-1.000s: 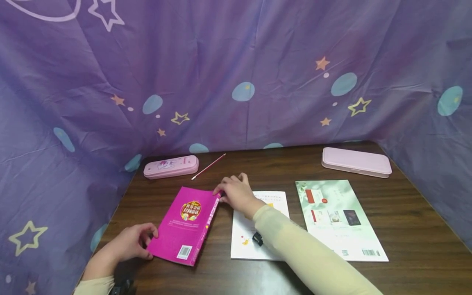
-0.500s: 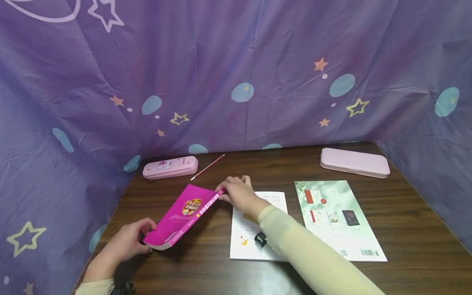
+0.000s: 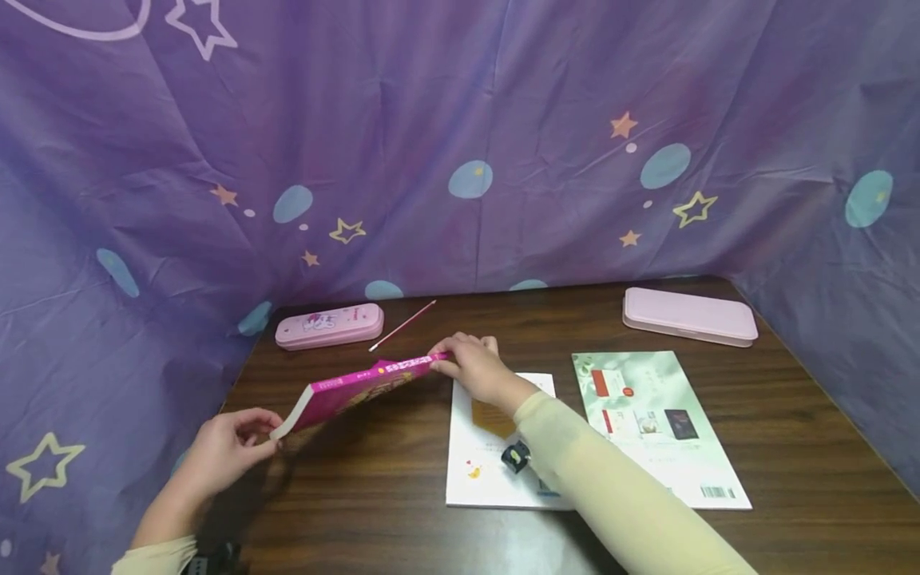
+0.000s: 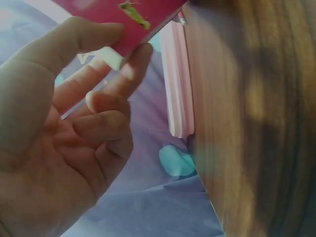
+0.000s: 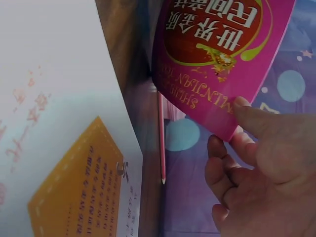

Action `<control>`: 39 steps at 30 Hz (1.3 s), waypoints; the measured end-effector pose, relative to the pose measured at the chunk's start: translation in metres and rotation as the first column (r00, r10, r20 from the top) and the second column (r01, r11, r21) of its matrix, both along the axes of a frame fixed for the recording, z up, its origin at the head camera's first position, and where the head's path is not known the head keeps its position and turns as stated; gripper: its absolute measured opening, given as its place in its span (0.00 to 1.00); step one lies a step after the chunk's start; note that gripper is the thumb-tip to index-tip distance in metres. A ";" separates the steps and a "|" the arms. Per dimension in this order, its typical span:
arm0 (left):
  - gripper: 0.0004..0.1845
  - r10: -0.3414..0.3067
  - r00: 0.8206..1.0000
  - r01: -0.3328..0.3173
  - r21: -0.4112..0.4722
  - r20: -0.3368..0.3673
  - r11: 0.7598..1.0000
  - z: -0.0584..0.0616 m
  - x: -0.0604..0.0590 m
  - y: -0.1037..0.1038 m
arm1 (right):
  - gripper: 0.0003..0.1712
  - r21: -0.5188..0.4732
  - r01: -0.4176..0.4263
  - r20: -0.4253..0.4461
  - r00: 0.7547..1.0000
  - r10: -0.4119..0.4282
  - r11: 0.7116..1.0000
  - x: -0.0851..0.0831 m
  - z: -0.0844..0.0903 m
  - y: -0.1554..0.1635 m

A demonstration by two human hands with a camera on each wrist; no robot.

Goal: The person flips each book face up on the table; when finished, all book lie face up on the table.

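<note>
Pink book [image 3: 359,385] held off the table [image 3: 402,527], tilted, over the left half. Left hand [image 3: 226,451] pinches its near corner between thumb and fingers [image 4: 131,74]. Right hand [image 3: 474,369] grips the far corner, thumb on the cover [image 5: 256,118]. White booklet [image 3: 477,471] lies flat near the front edge, under the right forearm; green booklet [image 3: 657,427] just beside it. Pink pencil case [image 3: 329,325] and pink pencil [image 3: 402,326] near the back edge, left; second pink case [image 3: 690,316] at the back right corner.

Glossy magenta book [image 3: 359,385], wood-grain table [image 3: 791,415]
</note>
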State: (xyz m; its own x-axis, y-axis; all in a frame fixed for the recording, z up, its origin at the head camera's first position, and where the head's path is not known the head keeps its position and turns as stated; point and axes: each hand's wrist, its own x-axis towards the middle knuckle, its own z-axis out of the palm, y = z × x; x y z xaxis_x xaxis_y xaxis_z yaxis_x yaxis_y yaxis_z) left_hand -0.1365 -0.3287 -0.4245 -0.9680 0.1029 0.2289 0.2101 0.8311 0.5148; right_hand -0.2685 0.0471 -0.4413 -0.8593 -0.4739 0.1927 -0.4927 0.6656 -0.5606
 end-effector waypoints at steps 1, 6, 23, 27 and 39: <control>0.11 0.000 1.000 0.001 0.006 -0.019 1.000 0.001 0.000 0.000 | 0.13 -0.018 0.006 0.011 1.000 -0.006 1.000 0.000 0.000 0.000; 0.13 -0.028 0.995 0.035 0.070 -0.094 0.997 0.003 -0.002 0.001 | 0.13 -0.113 0.028 0.049 0.999 -0.022 0.993 -0.003 0.002 0.004; 0.13 0.179 0.941 -0.108 0.247 -0.288 0.963 0.012 -0.002 0.012 | 0.11 -0.351 0.000 0.066 0.997 0.025 0.937 -0.003 0.010 0.008; 0.11 0.224 0.939 -0.149 0.281 -0.261 0.948 0.012 -0.003 0.012 | 0.11 -0.370 0.005 0.072 0.997 0.023 0.929 -0.001 0.011 0.007; 0.08 0.308 0.936 -0.255 0.272 -0.171 0.928 0.017 -0.002 0.009 | 0.11 -0.407 0.020 0.183 0.981 0.060 0.913 0.003 0.014 0.005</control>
State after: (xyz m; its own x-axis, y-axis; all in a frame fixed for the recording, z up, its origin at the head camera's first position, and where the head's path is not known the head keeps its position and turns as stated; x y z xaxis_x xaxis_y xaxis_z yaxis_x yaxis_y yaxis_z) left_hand -0.1382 -0.3193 -0.4078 -0.8767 -0.2506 0.4105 0.1095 0.7271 0.6778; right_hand -0.2659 0.0525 -0.4277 -0.8894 -0.4071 0.2078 -0.3628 0.3524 -0.8627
